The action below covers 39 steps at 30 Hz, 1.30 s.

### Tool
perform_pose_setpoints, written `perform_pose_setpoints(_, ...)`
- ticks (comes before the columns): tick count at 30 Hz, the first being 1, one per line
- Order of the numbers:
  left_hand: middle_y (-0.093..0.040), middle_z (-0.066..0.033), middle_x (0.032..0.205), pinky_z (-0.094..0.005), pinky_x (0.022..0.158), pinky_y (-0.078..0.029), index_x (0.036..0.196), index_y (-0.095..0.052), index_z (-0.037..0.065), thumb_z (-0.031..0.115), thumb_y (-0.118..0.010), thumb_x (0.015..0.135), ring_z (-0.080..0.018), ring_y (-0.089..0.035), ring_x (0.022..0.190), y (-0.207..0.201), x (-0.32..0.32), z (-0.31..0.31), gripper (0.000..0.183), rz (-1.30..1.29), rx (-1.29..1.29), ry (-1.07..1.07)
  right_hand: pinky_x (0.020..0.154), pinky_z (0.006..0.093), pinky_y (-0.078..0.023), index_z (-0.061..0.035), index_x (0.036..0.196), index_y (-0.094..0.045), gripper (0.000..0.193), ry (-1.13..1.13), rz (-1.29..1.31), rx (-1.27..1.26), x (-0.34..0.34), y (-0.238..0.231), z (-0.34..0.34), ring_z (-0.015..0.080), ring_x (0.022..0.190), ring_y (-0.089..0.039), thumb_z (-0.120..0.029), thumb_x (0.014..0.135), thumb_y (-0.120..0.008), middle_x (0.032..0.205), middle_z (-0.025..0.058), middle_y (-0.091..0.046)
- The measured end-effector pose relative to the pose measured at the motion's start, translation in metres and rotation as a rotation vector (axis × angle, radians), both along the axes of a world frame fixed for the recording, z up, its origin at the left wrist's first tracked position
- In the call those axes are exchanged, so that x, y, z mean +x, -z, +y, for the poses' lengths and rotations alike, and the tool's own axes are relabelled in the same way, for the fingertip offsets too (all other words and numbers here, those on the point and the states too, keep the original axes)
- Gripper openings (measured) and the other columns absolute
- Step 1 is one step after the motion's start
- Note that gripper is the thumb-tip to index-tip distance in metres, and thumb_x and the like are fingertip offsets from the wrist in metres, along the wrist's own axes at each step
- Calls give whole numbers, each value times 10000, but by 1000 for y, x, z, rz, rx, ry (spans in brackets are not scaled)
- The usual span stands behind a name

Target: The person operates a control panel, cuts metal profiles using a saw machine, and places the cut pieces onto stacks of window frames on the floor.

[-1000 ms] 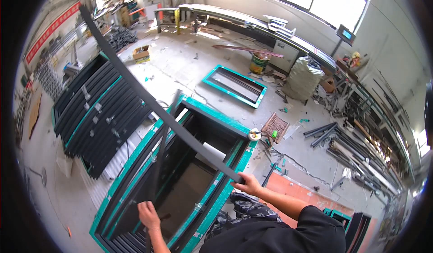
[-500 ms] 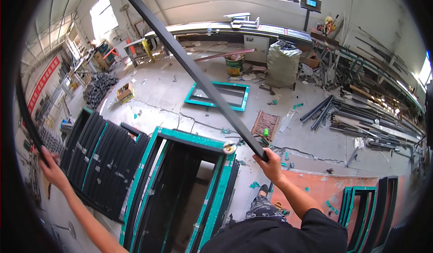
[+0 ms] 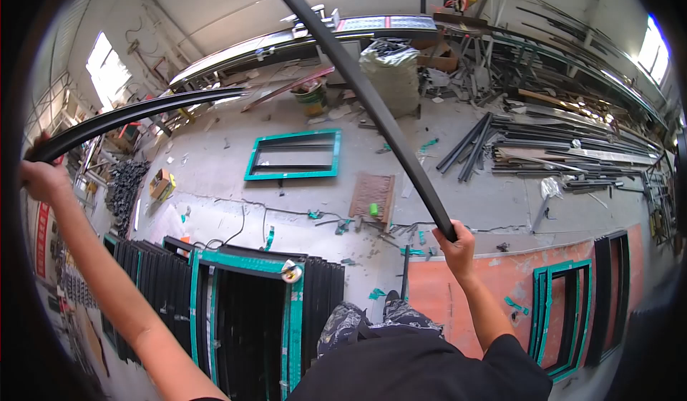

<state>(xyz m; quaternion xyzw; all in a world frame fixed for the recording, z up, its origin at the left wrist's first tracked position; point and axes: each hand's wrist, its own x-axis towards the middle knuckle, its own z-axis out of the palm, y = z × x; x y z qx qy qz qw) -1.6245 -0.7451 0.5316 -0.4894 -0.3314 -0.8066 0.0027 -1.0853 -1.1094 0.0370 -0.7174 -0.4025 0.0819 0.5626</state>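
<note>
Above the teal frames, both hands — left, right — grip black strips, fingers curled.

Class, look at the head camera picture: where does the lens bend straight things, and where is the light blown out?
Head view: the long black bar in the right hand curves with fisheye distortion; the windows at upper left glare white; corners fall black.

Black short-sleeved shirt; sleeve ends above the elbow, forearms bare. Camouflage-patterned trousers in grey and black. No gloves on either hand.
</note>
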Motion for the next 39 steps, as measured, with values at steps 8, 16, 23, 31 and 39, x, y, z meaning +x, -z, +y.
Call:
perform_pose_setpoints(8,-575,-20,662,-344,609,-535,815,-507,133,643,-498,951,-181,-556,566,265,293,60,528,-517,-468,686,588,342,-461,-13,959,-657,230,293,-86,-94,72,-3,-69,241,615,-553,-165,840,-782,710,109,-600)
perform_pose_setpoints(16,-510,-13,606,-376,551,-499,853,-548,119,690,-482,927,-196,-552,561,516,538,26,580,-855,-1416,1223,630,423,-477,-32,991,-657,328,285,-18,-316,100,5,-55,362,710,-624,-304,848,-772,788,167,-640)
perform_pose_setpoints(23,-570,-86,795,-435,693,-531,1025,-594,91,610,-418,990,-251,-570,737,601,670,84,549,-928,-1771,1379,636,421,-496,-37,1013,-670,348,194,36,-453,176,30,56,379,729,-636,-331,850,-760,808,183,-650)
perform_pose_setpoints(31,-631,-111,919,-480,846,-527,1064,-593,66,574,-470,986,-294,-626,890,621,791,160,529,-930,-1820,1442,583,410,-484,-60,927,-664,374,81,343,-656,276,23,150,367,660,-639,-429,888,-709,709,167,-642)
perform_pose_setpoints(39,-668,-137,1025,-497,914,-525,1132,-619,62,576,-475,983,-314,-637,969,622,913,211,554,-880,-1790,1345,585,452,-486,-58,936,-658,431,93,199,-711,378,16,210,395,693,-650,-482,874,-703,727,178,-657)
